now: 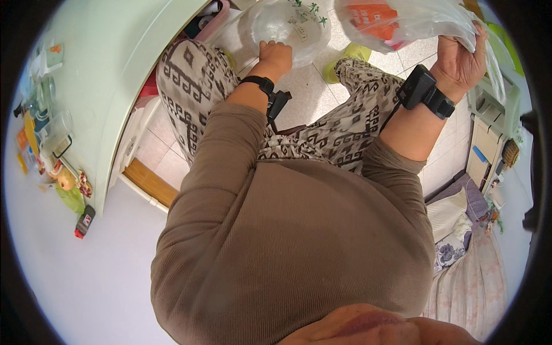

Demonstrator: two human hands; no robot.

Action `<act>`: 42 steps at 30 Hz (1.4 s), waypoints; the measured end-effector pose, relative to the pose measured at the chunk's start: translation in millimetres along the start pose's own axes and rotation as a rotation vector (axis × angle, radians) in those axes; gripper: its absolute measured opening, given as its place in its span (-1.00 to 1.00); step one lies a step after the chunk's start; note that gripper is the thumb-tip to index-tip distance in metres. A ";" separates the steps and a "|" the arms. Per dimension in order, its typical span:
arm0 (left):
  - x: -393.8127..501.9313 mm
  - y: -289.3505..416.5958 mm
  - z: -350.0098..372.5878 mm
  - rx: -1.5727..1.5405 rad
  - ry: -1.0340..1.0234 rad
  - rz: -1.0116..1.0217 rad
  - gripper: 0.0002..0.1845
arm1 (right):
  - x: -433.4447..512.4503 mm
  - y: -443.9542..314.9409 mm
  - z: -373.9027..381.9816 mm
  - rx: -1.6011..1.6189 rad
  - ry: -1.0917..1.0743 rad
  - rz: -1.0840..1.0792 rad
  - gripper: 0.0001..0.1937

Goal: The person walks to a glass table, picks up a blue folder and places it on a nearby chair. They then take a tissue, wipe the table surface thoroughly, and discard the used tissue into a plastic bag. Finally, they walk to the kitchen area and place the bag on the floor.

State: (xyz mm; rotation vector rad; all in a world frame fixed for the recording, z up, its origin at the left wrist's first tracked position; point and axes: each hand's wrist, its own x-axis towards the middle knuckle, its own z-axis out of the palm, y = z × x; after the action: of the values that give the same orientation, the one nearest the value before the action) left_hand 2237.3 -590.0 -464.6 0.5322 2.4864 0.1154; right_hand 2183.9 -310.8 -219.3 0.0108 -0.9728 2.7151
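Observation:
Two plastic bags are before me at the top of the head view. My left hand (276, 58), curled into a fist, is at the near edge of a clear bag (297, 26) with green leaf prints and writing; it seems to grip the film, though the fingertips are hidden. At the upper right, my right hand (461, 60) pinches the gathered rim of a translucent bag (414, 21) between thumb and fingers. An orange-red printed item (373, 21) shows through that bag. Loose film hangs beside my right wrist. Both wrists wear black straps with devices.
A pale green table (129, 56) curves along the left, with jars, containers, fruit and a black-and-red object (85, 221) on it. A pink bin (217, 19) stands beside my leg. Tiled floor (308, 92) lies below. To the right are a cream drawer unit (483, 146) and cushions (446, 215).

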 end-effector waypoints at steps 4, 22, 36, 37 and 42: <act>22.5 -3.2 -8.1 -0.149 0.142 0.045 -0.60 | 1.7 -4.8 -22.1 0.019 0.165 -0.094 -0.88; 143.2 -20.1 46.4 0.242 -0.580 0.005 -0.13 | -17.3 -6.7 -20.1 -0.020 0.232 0.057 -0.81; 136.2 -20.4 -23.7 -0.193 -0.176 0.033 -0.53 | -14.4 -3.9 -47.7 -0.286 0.281 0.018 -0.86; 126.9 -15.8 -42.9 -0.309 -0.126 0.019 -0.59 | -16.0 -2.4 -48.5 -0.336 0.275 0.013 -0.86; 46.8 36.9 -155.8 -0.968 0.653 0.527 -0.27 | -18.5 6.5 -37.8 -0.437 0.053 0.175 -0.71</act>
State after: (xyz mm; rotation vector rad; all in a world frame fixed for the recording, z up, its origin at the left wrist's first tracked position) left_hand 2126.9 -531.8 -353.8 0.7523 2.3717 1.8165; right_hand 2203.2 -296.3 -254.5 -0.2365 -1.5932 2.5715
